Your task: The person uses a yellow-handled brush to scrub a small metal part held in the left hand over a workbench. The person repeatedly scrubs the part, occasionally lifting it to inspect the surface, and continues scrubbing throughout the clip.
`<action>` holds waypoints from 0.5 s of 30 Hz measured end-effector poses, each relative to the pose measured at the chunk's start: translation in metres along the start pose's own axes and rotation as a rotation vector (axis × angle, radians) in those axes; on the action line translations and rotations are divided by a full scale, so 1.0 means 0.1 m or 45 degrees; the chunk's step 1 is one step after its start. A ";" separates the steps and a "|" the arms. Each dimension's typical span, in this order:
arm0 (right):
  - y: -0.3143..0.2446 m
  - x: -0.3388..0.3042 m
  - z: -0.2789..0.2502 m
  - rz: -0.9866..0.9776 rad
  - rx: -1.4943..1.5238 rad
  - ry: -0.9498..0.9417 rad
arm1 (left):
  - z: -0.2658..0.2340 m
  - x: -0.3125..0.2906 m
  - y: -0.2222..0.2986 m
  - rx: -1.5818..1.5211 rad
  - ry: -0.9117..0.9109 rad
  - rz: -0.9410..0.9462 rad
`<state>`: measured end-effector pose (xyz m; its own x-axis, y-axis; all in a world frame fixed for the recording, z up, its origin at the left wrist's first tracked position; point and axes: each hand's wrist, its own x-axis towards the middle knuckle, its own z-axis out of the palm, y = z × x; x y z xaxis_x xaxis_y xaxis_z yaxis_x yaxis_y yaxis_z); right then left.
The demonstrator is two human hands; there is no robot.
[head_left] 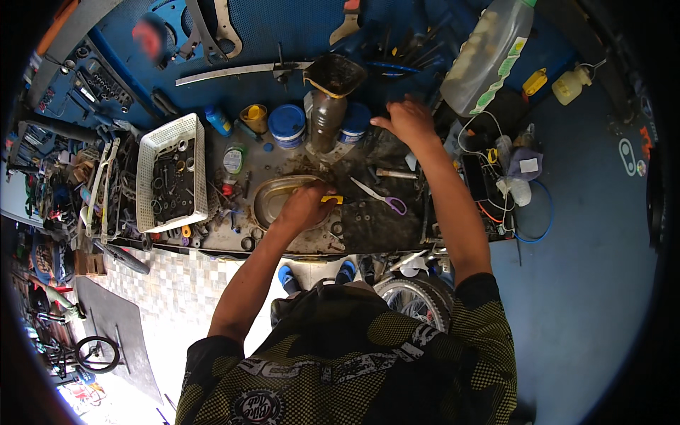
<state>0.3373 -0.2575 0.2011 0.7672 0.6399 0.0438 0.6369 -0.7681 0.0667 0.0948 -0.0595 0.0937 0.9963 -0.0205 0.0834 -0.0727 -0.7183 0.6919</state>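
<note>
My left hand (306, 207) is closed around a small yellow object (333, 200), whose far end shows past the fingers; its exact kind I cannot make out. Below that hand lies an oval metal tray (263, 202) on the workbench. My right hand (406, 122) reaches to the back of the bench, thumb stretched out and fingers apart, with nothing seen in it. It is nearest to a blue-lidded tub (355, 124). Between the hands, scissors with a purple handle (395, 205) rest on the dark, stained surface.
A white plastic basket (145, 184) of metal parts stands at the left. Behind the tray are another blue tub (287, 124) and a cut-open bottle (328, 127). A large clear jug (489, 57) hangs at upper right, above tangled cables (496, 170). Below the bench is a bicycle wheel (418, 294).
</note>
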 end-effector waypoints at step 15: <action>-0.47 -1.34 0.35 0.318 0.796 0.070 | 1.04 0.60 0.17 0.871 -0.247 0.317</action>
<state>0.2072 -0.3080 0.1573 0.9028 0.4287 0.0346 0.3777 -0.7515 -0.5409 0.1578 -0.1454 0.0357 0.9489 -0.3154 0.0073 -0.3152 -0.9469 0.0642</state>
